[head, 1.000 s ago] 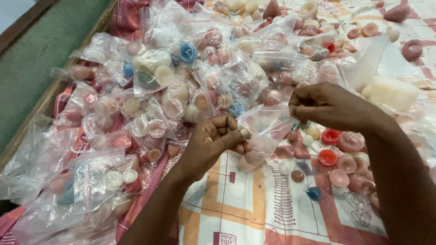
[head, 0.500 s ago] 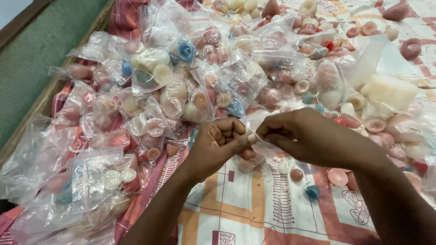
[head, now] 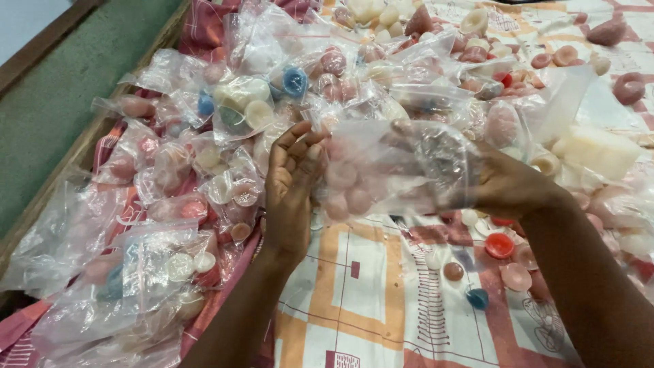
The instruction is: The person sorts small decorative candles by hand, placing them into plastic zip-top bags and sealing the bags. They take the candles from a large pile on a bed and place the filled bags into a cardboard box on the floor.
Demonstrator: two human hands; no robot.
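Above patterned cloth (head: 354,286), hands (head: 289,197) (head: 507,187) hold bag (head: 388,170).

Left side: heaped filled plastic bags (head: 204,157) block the way up to the wooden edge (head: 88,129)
Near centre: bare patterned cloth (head: 368,300) leaves room to pass
Right: loose small cups (head: 499,245) (red, pink, blue) dot the cloth, gaps between them

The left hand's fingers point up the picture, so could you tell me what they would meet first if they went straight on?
Probably the filled clear plastic bags heaped beyond the left hand; depth is unclear.
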